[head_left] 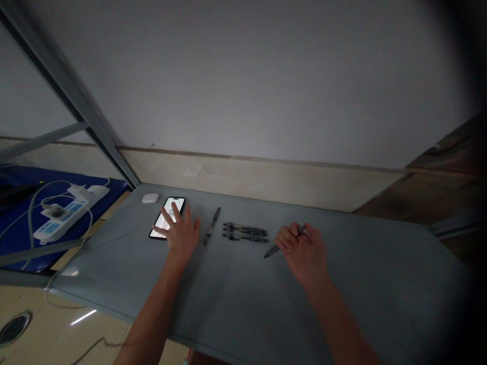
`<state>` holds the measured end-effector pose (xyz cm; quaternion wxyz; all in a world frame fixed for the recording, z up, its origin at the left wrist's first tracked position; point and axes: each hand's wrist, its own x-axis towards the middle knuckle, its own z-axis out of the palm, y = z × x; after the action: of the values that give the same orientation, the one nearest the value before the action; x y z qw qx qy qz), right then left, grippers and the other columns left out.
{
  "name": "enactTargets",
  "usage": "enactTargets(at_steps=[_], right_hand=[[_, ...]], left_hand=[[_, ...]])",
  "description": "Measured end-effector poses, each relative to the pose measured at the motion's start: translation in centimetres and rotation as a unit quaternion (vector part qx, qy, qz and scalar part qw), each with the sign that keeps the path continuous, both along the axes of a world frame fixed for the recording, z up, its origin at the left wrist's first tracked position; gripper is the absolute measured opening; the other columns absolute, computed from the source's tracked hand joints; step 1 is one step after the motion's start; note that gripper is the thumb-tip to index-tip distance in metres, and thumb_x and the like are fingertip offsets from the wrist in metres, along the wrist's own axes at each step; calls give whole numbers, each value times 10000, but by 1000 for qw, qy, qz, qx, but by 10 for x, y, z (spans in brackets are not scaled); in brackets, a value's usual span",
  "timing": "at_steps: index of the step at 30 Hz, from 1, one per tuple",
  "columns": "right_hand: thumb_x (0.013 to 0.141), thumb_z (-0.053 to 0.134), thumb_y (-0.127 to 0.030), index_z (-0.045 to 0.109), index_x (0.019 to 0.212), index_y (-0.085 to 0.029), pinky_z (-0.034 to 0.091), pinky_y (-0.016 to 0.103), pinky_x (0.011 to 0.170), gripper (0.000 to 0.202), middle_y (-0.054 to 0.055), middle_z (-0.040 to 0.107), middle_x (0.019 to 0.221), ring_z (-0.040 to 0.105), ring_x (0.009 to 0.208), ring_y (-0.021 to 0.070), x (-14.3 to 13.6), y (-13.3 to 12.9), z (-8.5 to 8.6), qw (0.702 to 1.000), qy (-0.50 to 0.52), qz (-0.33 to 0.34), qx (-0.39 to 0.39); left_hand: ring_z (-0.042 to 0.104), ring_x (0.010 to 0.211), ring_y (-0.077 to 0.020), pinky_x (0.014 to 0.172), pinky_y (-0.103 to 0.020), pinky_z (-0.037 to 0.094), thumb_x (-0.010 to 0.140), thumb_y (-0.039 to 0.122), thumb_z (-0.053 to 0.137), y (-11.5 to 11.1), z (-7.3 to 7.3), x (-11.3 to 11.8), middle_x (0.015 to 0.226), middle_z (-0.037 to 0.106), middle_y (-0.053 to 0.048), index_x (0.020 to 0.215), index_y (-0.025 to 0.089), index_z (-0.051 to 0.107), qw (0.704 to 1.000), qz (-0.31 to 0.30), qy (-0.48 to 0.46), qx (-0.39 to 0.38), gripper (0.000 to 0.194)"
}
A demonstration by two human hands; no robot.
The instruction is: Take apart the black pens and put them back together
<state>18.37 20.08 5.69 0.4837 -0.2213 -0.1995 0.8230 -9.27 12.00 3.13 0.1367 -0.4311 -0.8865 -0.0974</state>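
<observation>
Dark pen diagonal in curled right hand, near end leftward; left hand splayed over phone.

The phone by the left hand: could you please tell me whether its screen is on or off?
On: the phone glows bright white inside its dark edge, wherever the left hand does not cover it.

Dark pen held aslant, pens grouped side by side, lone pen between them and lit phone
</observation>
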Motion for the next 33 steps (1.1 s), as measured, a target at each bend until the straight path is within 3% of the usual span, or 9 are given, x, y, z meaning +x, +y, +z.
enactTargets(at_steps=[9, 20, 28, 33], right_hand=[[880, 474, -395, 396, 642, -217, 357, 266, 462, 307, -39, 226, 583, 283, 497, 133, 3, 1, -1, 1000, 7, -2, -2], [899, 452, -402, 470, 631, -190, 353, 252, 472, 343, -41, 221, 583, 266, 503, 121, 1, 0, -4, 999, 7, 35, 23], [889, 471, -403, 461, 634, -195, 342, 255, 467, 329, -46, 209, 582, 261, 496, 120, 3, 2, -5, 1000, 5, 24, 14], [877, 484, -386, 425, 628, -206, 334, 251, 465, 312, -49, 191, 587, 257, 496, 120, 1, 1, -4, 1000, 15, 7, 14]], left_hand=[[126, 1451, -389, 1099, -661, 168, 962, 432, 368, 7, -11, 5, 1563, 258, -164, 1439, 230, 432, 998, -62, 25, -9, 522], [143, 1446, -396, 1103, -676, 104, 951, 450, 398, 6, -19, -10, 1518, 339, -189, 1416, 198, 469, 999, -26, 28, 10, 534], [151, 1445, -394, 1101, -678, 99, 939, 442, 432, 6, -24, -14, 1465, 413, -210, 1406, 175, 482, 999, -42, 28, 18, 540], [152, 1449, -369, 1108, -644, 160, 957, 424, 398, 10, -16, -7, 1514, 343, -188, 1446, 186, 413, 995, -77, 29, 57, 544]])
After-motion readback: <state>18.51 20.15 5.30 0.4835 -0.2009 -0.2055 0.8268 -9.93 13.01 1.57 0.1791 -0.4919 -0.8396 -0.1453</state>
